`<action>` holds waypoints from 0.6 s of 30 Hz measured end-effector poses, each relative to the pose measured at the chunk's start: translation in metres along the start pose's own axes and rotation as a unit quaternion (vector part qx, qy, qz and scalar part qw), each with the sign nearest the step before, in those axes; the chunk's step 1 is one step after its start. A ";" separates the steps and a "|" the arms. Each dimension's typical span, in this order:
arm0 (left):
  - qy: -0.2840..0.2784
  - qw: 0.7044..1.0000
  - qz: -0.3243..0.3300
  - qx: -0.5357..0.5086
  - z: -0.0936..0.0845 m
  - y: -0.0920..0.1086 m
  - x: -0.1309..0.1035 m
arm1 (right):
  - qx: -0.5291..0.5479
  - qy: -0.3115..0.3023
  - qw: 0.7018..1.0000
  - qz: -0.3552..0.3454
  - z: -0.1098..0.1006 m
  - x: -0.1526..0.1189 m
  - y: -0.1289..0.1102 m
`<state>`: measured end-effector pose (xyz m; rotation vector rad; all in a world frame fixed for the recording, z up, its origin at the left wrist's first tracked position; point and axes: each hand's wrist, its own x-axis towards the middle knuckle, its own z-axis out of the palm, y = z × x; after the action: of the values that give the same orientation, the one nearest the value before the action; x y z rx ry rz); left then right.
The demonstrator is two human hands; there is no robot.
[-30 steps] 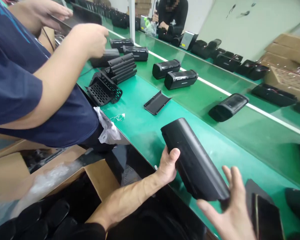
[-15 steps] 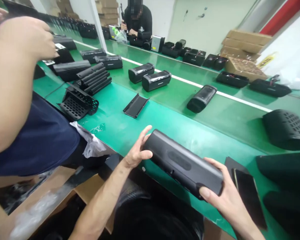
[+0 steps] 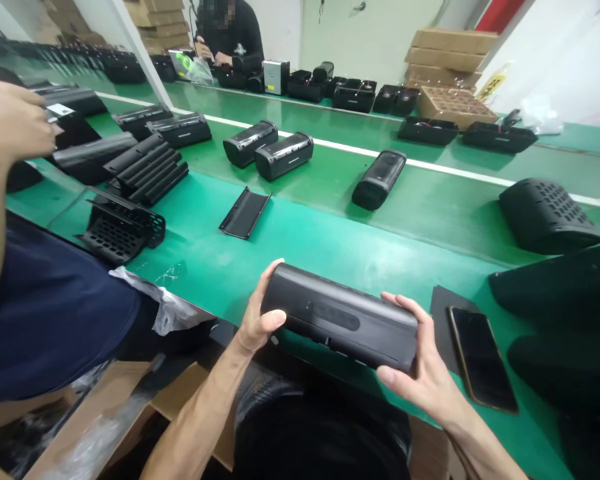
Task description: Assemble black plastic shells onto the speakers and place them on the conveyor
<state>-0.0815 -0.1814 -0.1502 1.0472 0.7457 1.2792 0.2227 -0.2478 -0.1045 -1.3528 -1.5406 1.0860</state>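
We're holding the black casing at 5 o'clock off view centre, above the green bench's near edge: left hand gripping its left end, right hand its right end. From the casing, phone lies between 3 and 4 o'clock, curved panel between 10 and 11.

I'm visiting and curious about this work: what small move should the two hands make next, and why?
Perhaps ease the long rounded black casing forward onto the flat green tabletop: the left hand and right hand hold its opposite ends, and the tabletop stretches just beyond it.
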 end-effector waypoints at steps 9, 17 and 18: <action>-0.083 0.996 -0.026 0.029 0.000 0.012 0.002 | -0.002 0.007 1.000 -0.018 -0.015 -0.002 0.009; 0.009 0.998 -0.049 0.032 0.008 0.002 0.002 | -0.003 0.009 1.000 0.006 -0.014 0.007 0.009; 0.026 0.998 -0.053 0.023 0.011 0.000 0.002 | -0.003 0.017 1.000 0.016 -0.014 0.008 0.010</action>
<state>-0.0710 -0.1818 -0.1459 1.0015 0.8633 1.2056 0.2380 -0.2381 -0.1092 -1.3973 -1.5030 1.0723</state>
